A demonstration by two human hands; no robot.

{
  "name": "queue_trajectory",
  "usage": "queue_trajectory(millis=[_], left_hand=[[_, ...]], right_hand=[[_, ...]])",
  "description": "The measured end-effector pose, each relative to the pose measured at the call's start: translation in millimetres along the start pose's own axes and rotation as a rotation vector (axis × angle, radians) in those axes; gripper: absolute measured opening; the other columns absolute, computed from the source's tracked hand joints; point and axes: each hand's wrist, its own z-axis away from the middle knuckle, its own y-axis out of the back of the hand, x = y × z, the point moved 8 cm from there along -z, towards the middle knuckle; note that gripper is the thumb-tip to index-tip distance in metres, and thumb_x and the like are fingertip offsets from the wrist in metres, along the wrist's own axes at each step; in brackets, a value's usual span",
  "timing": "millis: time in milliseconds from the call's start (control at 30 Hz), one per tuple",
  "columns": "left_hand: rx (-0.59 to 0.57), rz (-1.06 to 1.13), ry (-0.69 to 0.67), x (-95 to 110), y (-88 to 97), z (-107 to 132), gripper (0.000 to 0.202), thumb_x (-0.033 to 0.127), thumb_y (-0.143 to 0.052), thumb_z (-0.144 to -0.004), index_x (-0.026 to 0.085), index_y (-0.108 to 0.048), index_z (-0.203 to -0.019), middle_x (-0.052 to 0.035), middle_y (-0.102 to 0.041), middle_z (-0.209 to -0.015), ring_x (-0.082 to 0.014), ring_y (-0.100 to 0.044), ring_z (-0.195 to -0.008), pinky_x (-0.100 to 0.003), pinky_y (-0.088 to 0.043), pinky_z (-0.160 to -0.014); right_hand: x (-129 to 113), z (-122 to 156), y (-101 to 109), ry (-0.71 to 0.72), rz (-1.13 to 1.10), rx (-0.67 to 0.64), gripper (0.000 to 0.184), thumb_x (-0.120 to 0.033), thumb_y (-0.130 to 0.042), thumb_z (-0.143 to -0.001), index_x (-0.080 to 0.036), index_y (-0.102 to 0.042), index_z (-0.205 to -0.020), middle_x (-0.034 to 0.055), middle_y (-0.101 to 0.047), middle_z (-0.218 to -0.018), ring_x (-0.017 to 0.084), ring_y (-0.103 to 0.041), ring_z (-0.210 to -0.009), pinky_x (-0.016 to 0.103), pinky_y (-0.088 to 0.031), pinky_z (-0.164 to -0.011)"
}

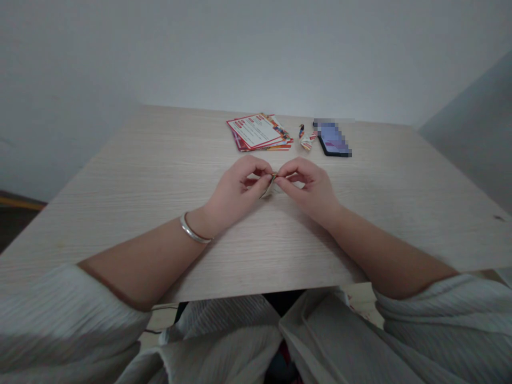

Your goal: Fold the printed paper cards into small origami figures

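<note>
Both hands meet over the middle of the table, pinching one small piece of folded paper (273,177) between thumbs and fingertips. My left hand (245,182) grips its left side, and my right hand (307,185) has its right side. Coloured print shows along the paper's top, and a pale narrow part slants down to the left. Fingers cover much of it, so its full shape is hidden. Beyond my right hand sits a small folded paper figure (306,140), white with coloured patches, with a narrow upright part like a neck.
A stack of printed paper sheets (256,131) lies beyond my left hand, near the back edge. Right of the paper figure lies a phone (334,140) with its screen lit. The pale wood table (152,160) reaches a wall behind it.
</note>
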Motion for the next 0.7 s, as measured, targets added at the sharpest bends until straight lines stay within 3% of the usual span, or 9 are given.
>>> queue_trajectory(millis=[233, 567, 700], left_hand=[[-0.033, -0.114, -0.201, 17.7, 0.6, -0.3, 0.011, 0.018, -0.053, -0.096, 0.023, -0.057, -0.086, -0.0018, -0.063, -0.085, -0.0175, -0.061, -0.085, -0.033, -0.051, -0.081], [-0.02, -0.134, -0.203, 13.9, 0.5, -1.1, 0.014, 0.024, -0.052, -0.1, 0.024, -0.054, -0.086, -0.0029, -0.062, -0.085, -0.0185, -0.059, -0.084, -0.034, -0.052, -0.081], [0.013, 0.034, -0.105, -1.3, -0.3, -0.5, 0.01, 0.032, -0.056, -0.101, 0.023, -0.057, -0.096, -0.0066, -0.067, -0.106, -0.018, -0.063, -0.095, -0.031, -0.054, -0.08]], right_hand=[[-8.3, 0.6, -4.4, 0.076, 0.009, -0.063, 0.007, -0.031, -0.069, -0.086, -0.026, -0.069, -0.082, 0.0004, -0.072, -0.085, 0.017, -0.065, -0.08, 0.032, -0.059, -0.072], [-8.3, -0.1, -5.6, 0.071, 0.008, -0.079, 0.007, -0.033, -0.071, -0.087, -0.027, -0.072, -0.082, 0.0007, -0.074, -0.087, 0.018, -0.066, -0.082, 0.034, -0.06, -0.076], [1.6, -1.4, -1.9, 0.005, -0.019, -0.038, 0.007, -0.034, -0.071, -0.087, -0.027, -0.072, -0.085, 0.0008, -0.074, -0.09, 0.018, -0.067, -0.085, 0.033, -0.06, -0.075]])
